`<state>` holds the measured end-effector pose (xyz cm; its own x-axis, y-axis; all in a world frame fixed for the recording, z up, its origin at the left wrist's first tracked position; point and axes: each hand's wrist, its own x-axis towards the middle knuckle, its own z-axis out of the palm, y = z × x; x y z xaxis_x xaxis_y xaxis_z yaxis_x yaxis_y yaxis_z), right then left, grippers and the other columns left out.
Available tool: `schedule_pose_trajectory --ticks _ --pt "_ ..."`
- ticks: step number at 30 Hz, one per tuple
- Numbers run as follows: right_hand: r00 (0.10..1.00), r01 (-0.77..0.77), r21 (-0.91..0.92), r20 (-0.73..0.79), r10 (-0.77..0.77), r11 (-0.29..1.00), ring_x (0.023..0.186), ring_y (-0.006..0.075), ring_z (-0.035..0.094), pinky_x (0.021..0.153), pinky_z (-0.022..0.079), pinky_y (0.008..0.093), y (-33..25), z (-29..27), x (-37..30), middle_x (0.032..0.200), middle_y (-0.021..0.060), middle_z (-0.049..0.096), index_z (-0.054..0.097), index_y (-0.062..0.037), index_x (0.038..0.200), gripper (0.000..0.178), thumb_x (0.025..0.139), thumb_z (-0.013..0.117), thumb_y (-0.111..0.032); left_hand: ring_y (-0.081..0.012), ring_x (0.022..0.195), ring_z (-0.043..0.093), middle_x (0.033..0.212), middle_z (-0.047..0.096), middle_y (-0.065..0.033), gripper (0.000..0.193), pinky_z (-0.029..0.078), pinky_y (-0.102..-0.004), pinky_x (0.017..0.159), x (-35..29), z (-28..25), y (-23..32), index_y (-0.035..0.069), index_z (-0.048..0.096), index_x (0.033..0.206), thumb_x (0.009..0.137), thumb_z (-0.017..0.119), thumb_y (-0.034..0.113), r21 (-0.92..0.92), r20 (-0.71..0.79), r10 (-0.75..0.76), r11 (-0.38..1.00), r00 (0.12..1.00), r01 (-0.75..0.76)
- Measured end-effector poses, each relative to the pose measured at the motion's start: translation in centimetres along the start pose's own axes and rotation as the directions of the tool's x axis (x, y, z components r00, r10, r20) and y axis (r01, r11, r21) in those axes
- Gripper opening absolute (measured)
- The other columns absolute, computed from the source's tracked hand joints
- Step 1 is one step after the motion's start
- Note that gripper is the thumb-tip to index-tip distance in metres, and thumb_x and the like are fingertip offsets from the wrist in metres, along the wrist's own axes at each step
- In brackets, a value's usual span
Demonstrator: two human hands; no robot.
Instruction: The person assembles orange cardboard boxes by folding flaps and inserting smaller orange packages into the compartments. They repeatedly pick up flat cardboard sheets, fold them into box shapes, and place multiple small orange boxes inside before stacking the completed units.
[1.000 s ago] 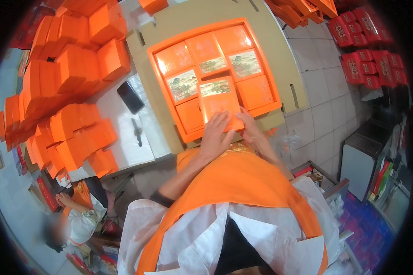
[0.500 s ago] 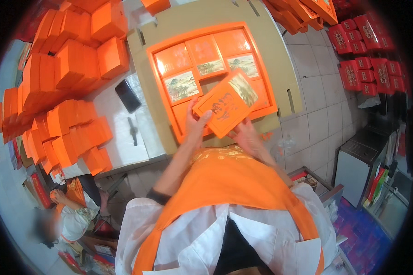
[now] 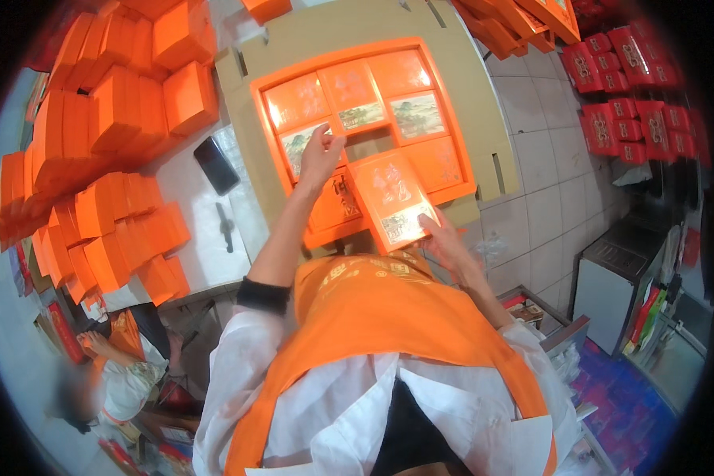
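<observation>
An orange gift box [image 3: 390, 200] with a pale picture panel rests tilted over the near part of a large orange tray [image 3: 462, 151]. My right hand [image 3: 446, 239] grips it by its lower right corner. Above the tray's left side hovers my left hand [image 3: 319, 159], empty, with fingers bent and apart. It partly hides a box with a landscape picture [image 3: 293, 148]. Several similar orange boxes [image 3: 297, 101] fill the tray around a dark gap [image 3: 369, 141] in the middle. An orange box with dark lettering [image 3: 335, 202] lies left of the held one.
Brown cardboard [image 3: 496, 135] lies under the tray. Stacked orange boxes [image 3: 119, 111] crowd the table's left, beside a black phone [image 3: 216, 165] and a dark narrow tool [image 3: 225, 226]. Red packages [image 3: 603, 127] are piled at far right. Another person [image 3: 127, 389] is at lower left.
The held box has turned, showing its other face, and come lower toward me. My left hand has let go and moved up and left. My right hand keeps its hold.
</observation>
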<state>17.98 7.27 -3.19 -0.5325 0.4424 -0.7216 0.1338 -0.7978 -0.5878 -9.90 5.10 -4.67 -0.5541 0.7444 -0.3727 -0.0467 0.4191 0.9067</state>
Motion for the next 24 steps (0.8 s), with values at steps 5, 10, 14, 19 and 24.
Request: schedule_pose_trajectory --ticks 5,10,14,19,24 --pt "0.996 0.037 0.09 -0.087 -0.029 0.995 0.085 0.0148 0.053 0.065 0.049 0.0269 -0.4 1.9 1.3 0.107 0.0072 0.048 0.034 -0.0063 0.124 0.041 0.09 0.049 -0.023 -0.0165 0.084 0.055 0.093 0.056 -0.0098 0.049 0.045 -0.0285 0.074 -4.1 1.1 -4.4 -0.002 0.046 0.118 0.084 0.055 0.032 -0.008 0.151 -0.161 0.986 0.975 0.164" --pt "0.989 0.046 0.065 -0.145 -0.037 0.997 0.089 0.016 0.053 0.065 0.05 0.0276 -0.9 4.2 2.2 0.113 0.0086 0.047 0.028 -0.0071 0.128 0.045 0.091 0.047 -0.022 -0.0228 0.092 0.057 0.104 0.056 -0.0169 0.052 0.043 -0.0326 0.08 -8.1 4.6 -7.0 -0.001 0.041 0.121 0.085 0.053 0.034 -0.044 0.101 0.004 0.999 0.995 0.001" --pt "0.984 0.066 -0.053 -0.161 -0.074 0.996 0.091 0.0161 0.054 0.065 0.05 0.0283 -1.3 4.1 1.9 0.115 0.009 0.047 0.024 -0.0079 0.132 0.049 0.091 0.047 -0.022 -0.0258 0.096 0.056 0.107 0.056 -0.0183 0.052 0.042 -0.0344 0.083 -9.3 4.6 -5.1 -0.001 0.038 0.124 0.087 0.05 0.033 -0.101 0.193 -0.101 0.987 0.976 0.122" --pt "0.987 0.058 -0.135 -0.143 -0.078 0.989 0.091 0.0157 0.054 0.066 0.05 0.0288 -1.0 3.4 3.3 0.114 0.0086 0.048 0.024 -0.0081 0.133 0.049 0.091 0.046 -0.022 -0.026 0.093 0.057 0.102 0.057 -0.0177 0.049 0.043 -0.0339 0.08 -8.2 5.2 -7.3 -0.001 0.038 0.124 0.088 0.047 0.032 -0.048 0.123 -0.04 0.998 0.992 0.046" --pt "0.994 0.064 -0.107 -0.085 -0.074 0.992 0.084 0.0148 0.053 0.069 0.049 0.0297 -2.4 2.4 3.9 0.107 0.0063 0.051 0.03 -0.0082 0.129 0.046 0.09 0.049 -0.024 -0.0289 0.085 0.056 0.094 0.058 -0.0177 0.045 0.043 -0.0379 0.075 -8.6 5.8 -6.0 -0.002 0.04 0.121 0.09 0.044 0.031 -0.078 0.078 -0.001 0.997 0.997 0.007"
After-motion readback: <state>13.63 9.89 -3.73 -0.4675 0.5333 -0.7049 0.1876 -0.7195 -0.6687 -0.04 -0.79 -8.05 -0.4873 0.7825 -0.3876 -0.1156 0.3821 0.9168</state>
